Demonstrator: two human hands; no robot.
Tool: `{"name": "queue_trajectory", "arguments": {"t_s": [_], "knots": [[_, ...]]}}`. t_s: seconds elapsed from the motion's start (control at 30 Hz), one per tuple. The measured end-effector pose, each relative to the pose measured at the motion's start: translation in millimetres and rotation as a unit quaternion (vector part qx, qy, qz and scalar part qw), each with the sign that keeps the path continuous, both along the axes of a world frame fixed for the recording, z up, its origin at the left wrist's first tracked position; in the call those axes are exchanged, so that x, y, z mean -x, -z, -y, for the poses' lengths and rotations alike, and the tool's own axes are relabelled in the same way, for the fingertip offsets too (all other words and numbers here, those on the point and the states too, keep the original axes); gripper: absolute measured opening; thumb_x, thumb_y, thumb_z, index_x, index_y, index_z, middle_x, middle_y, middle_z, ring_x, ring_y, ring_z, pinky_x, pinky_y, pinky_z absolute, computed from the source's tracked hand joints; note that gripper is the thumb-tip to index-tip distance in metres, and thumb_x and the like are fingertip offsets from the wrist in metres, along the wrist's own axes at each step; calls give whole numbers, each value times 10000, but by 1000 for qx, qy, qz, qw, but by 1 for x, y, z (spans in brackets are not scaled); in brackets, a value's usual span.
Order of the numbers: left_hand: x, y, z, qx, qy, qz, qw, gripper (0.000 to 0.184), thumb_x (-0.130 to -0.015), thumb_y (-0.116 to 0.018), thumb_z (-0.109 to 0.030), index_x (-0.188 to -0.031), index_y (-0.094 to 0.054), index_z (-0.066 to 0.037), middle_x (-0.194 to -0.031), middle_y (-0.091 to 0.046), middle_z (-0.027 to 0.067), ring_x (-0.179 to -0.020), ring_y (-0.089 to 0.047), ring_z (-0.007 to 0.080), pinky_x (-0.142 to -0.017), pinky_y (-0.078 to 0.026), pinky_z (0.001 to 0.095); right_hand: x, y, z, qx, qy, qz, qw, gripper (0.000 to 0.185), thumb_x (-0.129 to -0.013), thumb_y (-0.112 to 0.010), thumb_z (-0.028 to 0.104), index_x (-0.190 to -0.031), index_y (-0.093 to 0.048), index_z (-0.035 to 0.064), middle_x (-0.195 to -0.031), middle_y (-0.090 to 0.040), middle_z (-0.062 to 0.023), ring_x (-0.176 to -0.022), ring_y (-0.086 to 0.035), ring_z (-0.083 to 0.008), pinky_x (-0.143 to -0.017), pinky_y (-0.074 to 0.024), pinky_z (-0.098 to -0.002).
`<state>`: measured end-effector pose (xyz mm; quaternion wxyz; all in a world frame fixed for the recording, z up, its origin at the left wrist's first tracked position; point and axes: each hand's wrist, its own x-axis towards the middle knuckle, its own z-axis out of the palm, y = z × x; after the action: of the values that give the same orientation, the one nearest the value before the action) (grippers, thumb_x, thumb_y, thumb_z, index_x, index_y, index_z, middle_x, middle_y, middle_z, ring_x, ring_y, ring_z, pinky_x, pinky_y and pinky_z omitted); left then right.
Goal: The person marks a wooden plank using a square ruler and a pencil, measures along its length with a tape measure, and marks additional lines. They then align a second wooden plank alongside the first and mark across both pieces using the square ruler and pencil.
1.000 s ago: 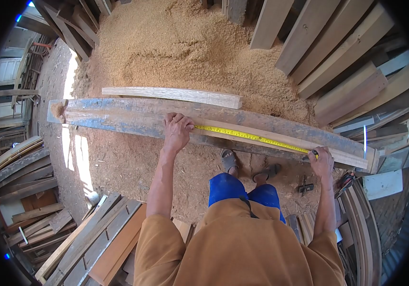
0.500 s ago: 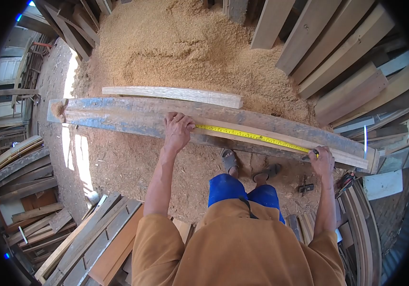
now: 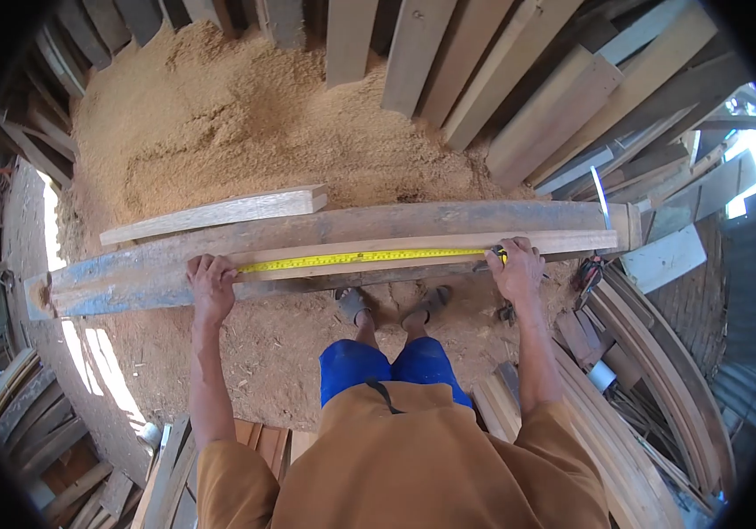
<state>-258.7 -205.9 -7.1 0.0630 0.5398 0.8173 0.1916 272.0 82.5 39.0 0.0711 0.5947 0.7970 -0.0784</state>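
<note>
The left hand (image 3: 212,284) has its fingers curled closed on one end of a thin yellow tape (image 3: 360,257); the right hand's (image 3: 517,267) wrap its mostly hidden case (image 3: 503,256). The tape lies along a smooth wood strip (image 3: 572,241) on the rough, blue-stained worktop (image 3: 122,273). Beyond: pale squared timber (image 3: 228,214), crumbly sawdust (image 3: 219,115).

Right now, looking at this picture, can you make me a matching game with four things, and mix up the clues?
Things:
1. measuring tape
2. shorts
3. sawdust
4. left hand

Clues:
A. tan and heaped up
B. at the left end of a stretched-out strip
C. bright yellow
D. bright blue

Right pairs: 1-C, 2-D, 3-A, 4-B
</note>
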Motion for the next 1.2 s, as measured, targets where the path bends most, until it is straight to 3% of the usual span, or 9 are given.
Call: {"name": "queue_trajectory", "arguments": {"t_s": [0.3,0.5,1.0,1.1,1.2], "knots": [[-1,-5,-4,6,12,-1,1000,111,-840,-700,-50,-927,-650,-99,-911,-634,95,-989,-555,344,-981,-399,496,-24,16,6,-108,-34,-86,990,397,-903,-787,424,-1193,-775,152,-1265,-621,-81,-1112,-597,-383,-907,-461,-546],[3,-3,-4,-6,51,0,999,129,-837,-689,-16,-926,-626,-85,-919,-633,94,-946,-546,344,-973,-401,481,-19,19,9,-117,-21,-65,991,381,-901,-787,409,-1186,-765,158,-1276,-610,-76,-1097,-579,-383,-887,-447,-543],[3,-4,-2,15,52,-16,998,101,-883,-675,-23,-941,-607,-70,-951,-638,114,-999,-544,358,-964,-411,499,-22,24,12,-135,-35,-92,986,402,-920,-752,417,-1201,-763,129,-1284,-597,-95,-1086,-555,-366,-892,-425,-534],[5,-2,-1,6,61,-30,998,89,-882,-687,-78,-929,-611,-71,-918,-646,108,-969,-558,334,-953,-417,475,-23,22,13,-130,-35,-100,986,408,-917,-757,416,-1200,-764,122,-1290,-598,-104,-1090,-552,-364,-898,-423,-531],[6,-1,2,23,54,-16,998,109,-883,-677,-12,-957,-617,-65,-975,-642,132,-1032,-543,382,-969,-415,518,-23,19,12,-118,-35,-103,987,409,-934,-752,401,-1215,-751,103,-1282,-605,-118,-1092,-560,-375,-922,-421,-541]]}}
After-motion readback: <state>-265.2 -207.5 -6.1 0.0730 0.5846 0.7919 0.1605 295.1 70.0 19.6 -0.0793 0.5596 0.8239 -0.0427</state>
